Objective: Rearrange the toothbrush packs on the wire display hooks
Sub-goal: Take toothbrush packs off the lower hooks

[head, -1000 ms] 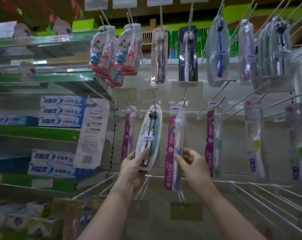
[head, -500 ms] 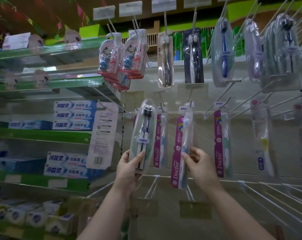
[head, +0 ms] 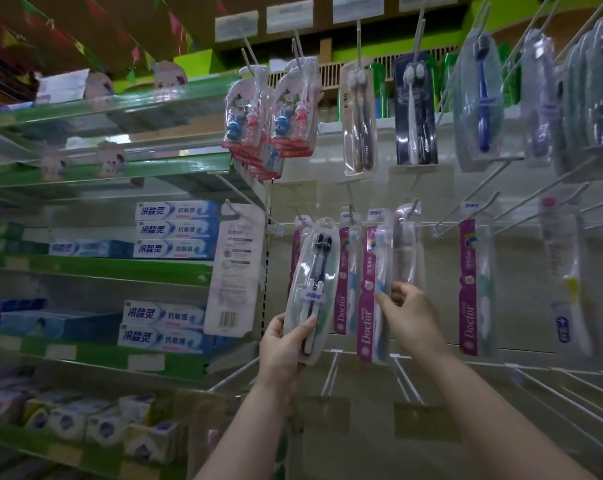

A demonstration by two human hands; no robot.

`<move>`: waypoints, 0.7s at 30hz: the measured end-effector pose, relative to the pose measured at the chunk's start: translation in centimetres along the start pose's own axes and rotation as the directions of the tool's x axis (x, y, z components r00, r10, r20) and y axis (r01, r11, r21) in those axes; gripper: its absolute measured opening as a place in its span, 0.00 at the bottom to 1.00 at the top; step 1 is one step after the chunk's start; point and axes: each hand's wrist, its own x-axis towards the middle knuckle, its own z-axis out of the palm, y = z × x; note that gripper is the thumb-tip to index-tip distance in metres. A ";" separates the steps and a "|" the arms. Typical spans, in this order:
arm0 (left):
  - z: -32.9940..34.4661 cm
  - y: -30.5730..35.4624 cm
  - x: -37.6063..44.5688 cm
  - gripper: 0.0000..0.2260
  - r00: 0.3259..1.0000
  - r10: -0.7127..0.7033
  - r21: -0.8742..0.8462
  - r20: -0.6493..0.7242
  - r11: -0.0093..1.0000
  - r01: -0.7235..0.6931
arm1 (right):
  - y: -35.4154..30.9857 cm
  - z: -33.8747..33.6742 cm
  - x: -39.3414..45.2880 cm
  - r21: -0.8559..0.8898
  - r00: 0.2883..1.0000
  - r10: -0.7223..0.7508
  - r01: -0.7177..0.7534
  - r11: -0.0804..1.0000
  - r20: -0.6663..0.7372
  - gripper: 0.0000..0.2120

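Observation:
My left hand (head: 282, 348) grips the bottom of an oval clear toothbrush pack (head: 312, 289) with two dark-headed brushes, tilted and free of any hook, in front of the middle row. My right hand (head: 409, 313) pinches the lower edge of a purple Doctor toothbrush pack (head: 374, 292) that hangs on a wire hook (head: 412, 211). A clear pack (head: 405, 247) hangs just behind it on the right. Another Doctor pack (head: 345, 282) hangs between the two hands.
The top row holds children's red packs (head: 270, 112), a dark pack (head: 415, 109) and clear blister packs (head: 480, 102). More Doctor packs (head: 473, 289) hang at right among bare hooks (head: 500, 188). Toothpaste boxes (head: 173, 230) fill shelves at left. Bare wire hooks (head: 570, 396) jut out below.
My left hand has carried the oval pack off its hook, leftward and slightly down. My right hand has stayed on the purple pack. The view has shifted left and upward.

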 end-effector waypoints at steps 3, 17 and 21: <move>-0.5 0.7 -0.1 0.13 1.000 -0.009 -0.007 0.008 1.000 0.009 | -0.3 0.6 0.7 -0.075 0.999 0.034 -0.036 0.997 -0.032 0.03; -2.3 -0.3 1.1 0.13 0.998 0.006 -0.032 -0.068 0.999 -0.008 | -1.6 1.6 3.1 -0.174 0.996 0.088 -0.090 0.981 -0.023 0.13; -2.8 -0.2 0.7 0.12 0.996 -0.006 -0.004 -0.084 1.000 0.005 | -1.4 2.1 4.0 -0.127 0.997 0.073 -0.072 0.989 -0.001 0.12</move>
